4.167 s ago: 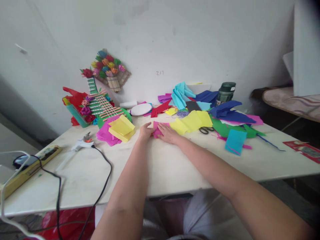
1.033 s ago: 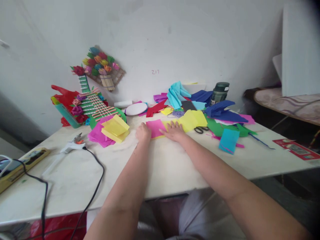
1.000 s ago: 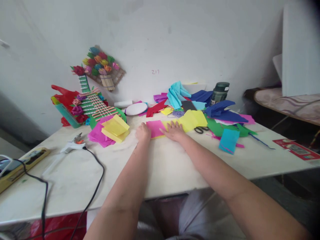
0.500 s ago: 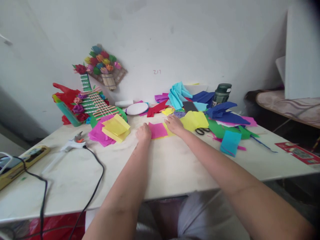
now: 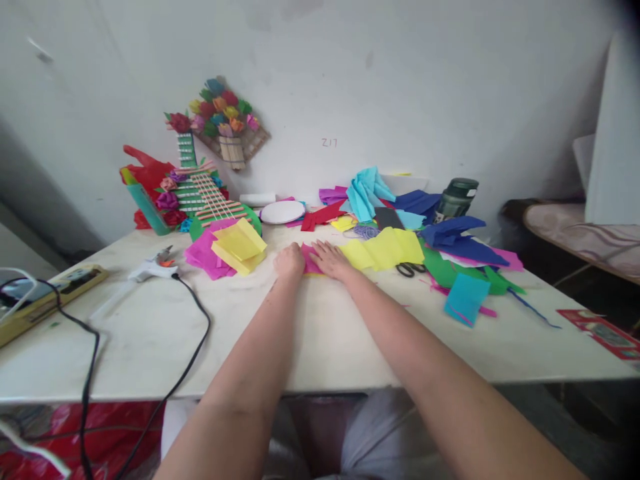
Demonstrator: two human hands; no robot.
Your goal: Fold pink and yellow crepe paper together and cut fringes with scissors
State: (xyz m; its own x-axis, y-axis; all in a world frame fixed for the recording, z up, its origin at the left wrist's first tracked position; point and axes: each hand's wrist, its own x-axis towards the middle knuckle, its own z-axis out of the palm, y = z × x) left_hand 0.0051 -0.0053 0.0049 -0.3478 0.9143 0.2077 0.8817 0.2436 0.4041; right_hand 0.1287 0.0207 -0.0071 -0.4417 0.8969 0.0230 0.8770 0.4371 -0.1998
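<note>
A pink sheet of paper (image 5: 309, 256) lies flat on the table, with a yellow edge showing beneath it. My left hand (image 5: 290, 260) is closed at its left edge, its fingertips partly hidden. Flat across the right part of the sheet rests my right hand (image 5: 331, 260), fingers stretched out and somewhat apart. To the right of that hand, a creased yellow paper strip (image 5: 383, 249) runs toward the black-handled scissors (image 5: 410, 269), whose blades are hidden.
On the left are a white glue gun (image 5: 153, 267) with a black cord, a yellow power strip (image 5: 55, 297), yellow sheets (image 5: 240, 247) and a flower-decorated guitar model (image 5: 210, 197). Coloured papers, a blue sheet (image 5: 467, 300) and a dark green bottle (image 5: 457, 199) occupy the right.
My right hand has slid left from the yellow paper onto the pink sheet and flattened out. My left hand stays at the sheet's left edge. The view has shifted slightly.
</note>
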